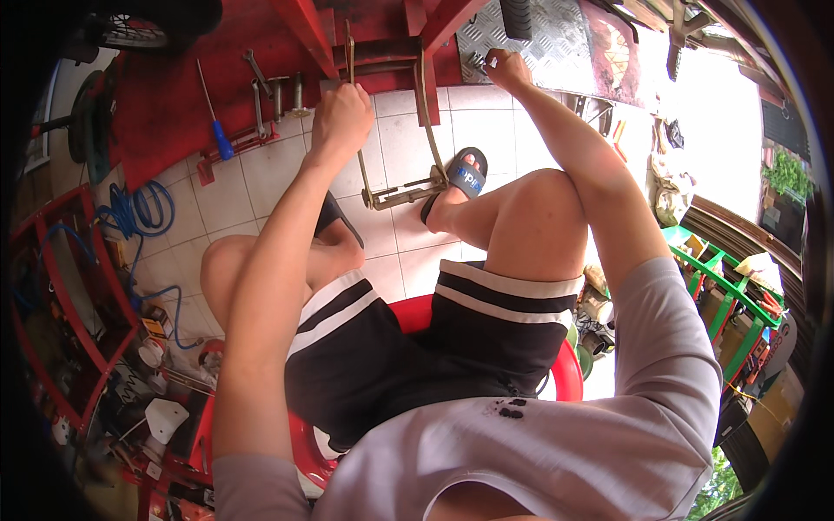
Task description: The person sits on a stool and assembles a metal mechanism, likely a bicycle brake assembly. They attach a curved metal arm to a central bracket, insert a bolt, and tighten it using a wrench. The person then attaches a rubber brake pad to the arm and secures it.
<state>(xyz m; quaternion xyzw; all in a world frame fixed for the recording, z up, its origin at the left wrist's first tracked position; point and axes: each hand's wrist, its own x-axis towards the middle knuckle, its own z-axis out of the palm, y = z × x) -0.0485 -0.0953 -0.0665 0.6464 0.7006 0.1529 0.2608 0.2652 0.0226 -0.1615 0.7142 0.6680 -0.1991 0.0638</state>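
Observation:
A narrow U-shaped metal frame (429, 135) hangs from under the red stand (377, 54), its lower crossbar above the tiled floor between my feet. My left hand (342, 120) is closed around the frame's left bar, which enters the fist at the top and comes out below it. My right hand (509, 69) reaches forward over a silver checkered metal plate (556, 48). Its fingers are curled together, and what they hold is too small to make out. The frame's bottom crossbar (405, 193) lies close to my right sandal (467, 174).
At the left of the red bench (165, 113) lie a blue-handled screwdriver (222, 141) and several wrenches and sockets. A coiled blue hose (148, 208) rests on the floor. Red shelving (87, 269) stands left, a green rack (725, 278) right. I sit on a red plastic stool (569, 369).

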